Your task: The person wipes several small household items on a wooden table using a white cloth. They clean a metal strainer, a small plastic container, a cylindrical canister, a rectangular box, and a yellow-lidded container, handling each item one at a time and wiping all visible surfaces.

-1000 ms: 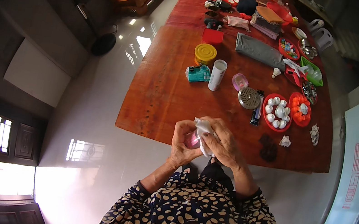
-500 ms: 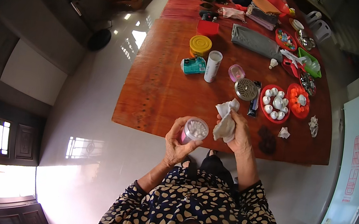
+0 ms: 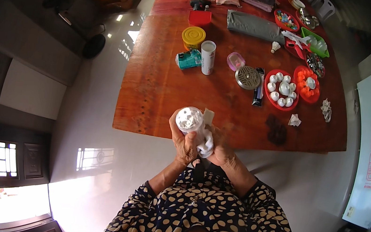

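My left hand (image 3: pixel 182 145) is wrapped round a clear cylindrical jar of cotton swabs (image 3: pixel 190 118), its white tips showing at the top. Close beside it, my right hand (image 3: pixel 221 152) is closed on a crumpled whitish cloth (image 3: pixel 206 143), which lies against the jar's side. Part of the cloth sticks up behind the jar, and the right fingertips are hidden. Both hands are over the near edge of the red-brown wooden table (image 3: pixel 159 98).
Beyond my hands stand a white tube (image 3: pixel 207 58), a yellow-lidded tub (image 3: pixel 193 36) and a teal packet (image 3: pixel 188 59). Rightward lie a round metal grate (image 3: pixel 247 78), a red plate of small white cups (image 3: pixel 273 98), a dark hairy clump (image 3: pixel 276 130) and crumpled tissue (image 3: pixel 295 120).
The right hand has brought the cloth leftward and down, against the jar. The left hand has moved slightly left and tilted the jar more upright. The view has shifted a little.
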{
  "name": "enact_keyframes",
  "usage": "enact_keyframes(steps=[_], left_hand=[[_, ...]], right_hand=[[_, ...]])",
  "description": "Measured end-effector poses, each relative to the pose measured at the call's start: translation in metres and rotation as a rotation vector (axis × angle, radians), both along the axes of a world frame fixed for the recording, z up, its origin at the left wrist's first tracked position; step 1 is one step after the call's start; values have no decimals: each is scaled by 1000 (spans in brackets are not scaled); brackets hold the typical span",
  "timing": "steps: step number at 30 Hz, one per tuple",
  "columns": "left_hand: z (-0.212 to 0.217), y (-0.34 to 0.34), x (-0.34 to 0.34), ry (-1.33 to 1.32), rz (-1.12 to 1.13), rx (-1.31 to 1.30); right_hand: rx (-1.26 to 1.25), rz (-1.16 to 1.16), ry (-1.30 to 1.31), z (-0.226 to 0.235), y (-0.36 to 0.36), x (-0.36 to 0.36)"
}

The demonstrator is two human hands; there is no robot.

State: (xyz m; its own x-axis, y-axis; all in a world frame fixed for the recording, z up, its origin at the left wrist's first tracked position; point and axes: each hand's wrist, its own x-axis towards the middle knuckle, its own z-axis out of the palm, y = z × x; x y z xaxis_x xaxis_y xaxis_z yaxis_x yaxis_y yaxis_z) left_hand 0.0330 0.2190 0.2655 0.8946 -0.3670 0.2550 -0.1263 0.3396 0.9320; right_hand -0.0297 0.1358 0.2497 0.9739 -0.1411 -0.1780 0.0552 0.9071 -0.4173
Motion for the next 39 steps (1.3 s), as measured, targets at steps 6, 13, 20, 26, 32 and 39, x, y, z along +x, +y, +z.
enact_keyframes(steps=[6, 13, 20, 26, 32, 39], left_hand=[[-5, -11, 14, 225, -93, 91], [-10, -31, 40, 445, -190, -139], [-19, -62, 34, 316, -124, 61], [-14, -78, 50, 214, -46, 0], [-26, -95, 61, 280, -91, -71], [-23, -122, 47, 548, -214, -3]], right_hand=[[-787, 7, 68, 17, -16, -8], [-1008, -165, 92, 12, -50, -24], [-1287, -425, 53, 51, -79, 40], [-998, -165, 205, 13, -82, 35], [-920, 27, 286, -4, -103, 15], [-1500, -225, 228, -19, -130, 33]])
